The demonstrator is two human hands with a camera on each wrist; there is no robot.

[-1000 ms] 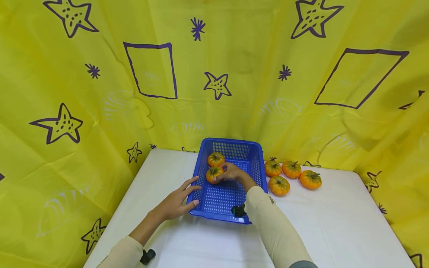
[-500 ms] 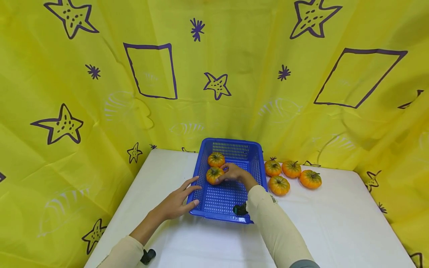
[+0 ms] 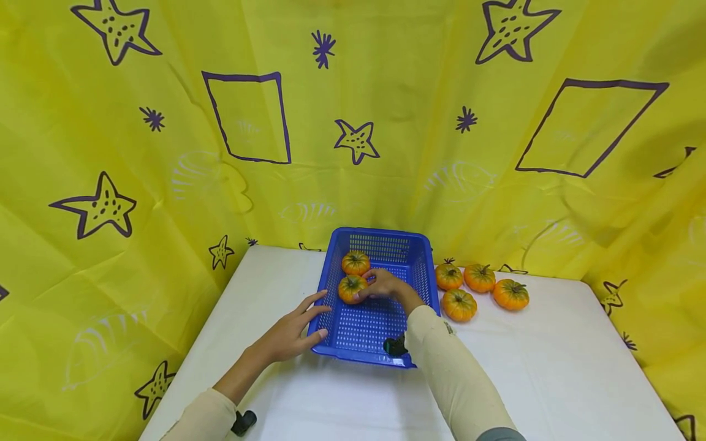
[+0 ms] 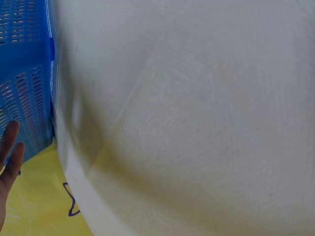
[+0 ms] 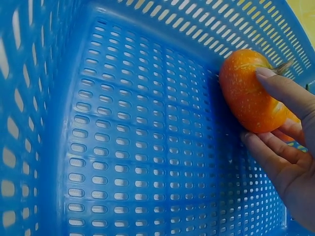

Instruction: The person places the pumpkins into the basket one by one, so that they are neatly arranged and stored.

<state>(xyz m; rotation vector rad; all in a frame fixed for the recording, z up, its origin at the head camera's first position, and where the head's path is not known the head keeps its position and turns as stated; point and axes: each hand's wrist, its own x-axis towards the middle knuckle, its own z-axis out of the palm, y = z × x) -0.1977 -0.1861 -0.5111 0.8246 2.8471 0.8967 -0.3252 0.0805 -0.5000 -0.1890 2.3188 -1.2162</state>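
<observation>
A blue plastic basket [image 3: 380,356] with slotted walls stands on the white table. Inside it, my right hand [image 3: 386,285] grips a small orange pumpkin [image 3: 349,290] near the left wall. The right wrist view shows the thumb [image 5: 283,88] on the pumpkin [image 5: 251,93] by its stem and the other fingers against its side. Another small pumpkin [image 3: 355,262] sits just behind the gripped one. My left hand [image 3: 289,334], fingers spread and fairly straight, is at the basket's left rim. In the left wrist view, only part of that hand [image 4: 7,167] shows beside the basket wall [image 4: 24,98].
Several more small pumpkins [image 3: 460,305] lie on the white table [image 3: 551,361] to the right of the basket. A yellow curtain [image 3: 397,184] with starfish drawings hangs behind the table and along its sides.
Over the last second the right hand and the pumpkin it grips have barely shifted within the basket. The left hand and the other pumpkins stay in place.
</observation>
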